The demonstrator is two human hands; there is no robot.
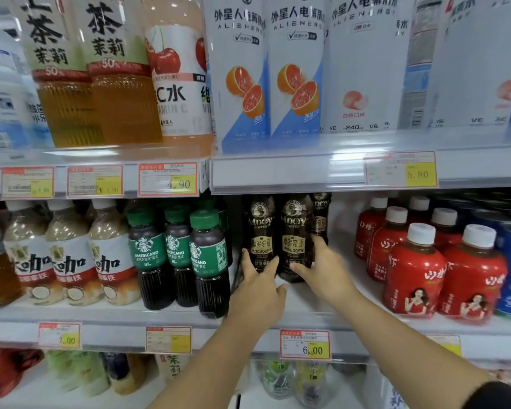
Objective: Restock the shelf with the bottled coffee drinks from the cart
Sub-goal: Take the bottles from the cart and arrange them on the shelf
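Note:
Two dark bottled coffee drinks with gold lettering stand side by side on the middle shelf point(304, 308), the left one point(258, 228) and the right one point(295, 231). A third like bottle point(320, 215) stands behind them to the right. My left hand point(258, 286) grips the lower part of the left bottle, thumb on its right side. My right hand point(322, 267) holds the right bottle, fingers curled round its right side. The cart is out of view.
Green-capped Americano bottles point(208, 258) stand just left of my left hand. Red bottles with white caps point(415, 270) fill the shelf at right, with bare shelf between. Tall drink bottles point(295, 69) line the upper shelf. A 6.00 price tag point(305, 345) hangs below.

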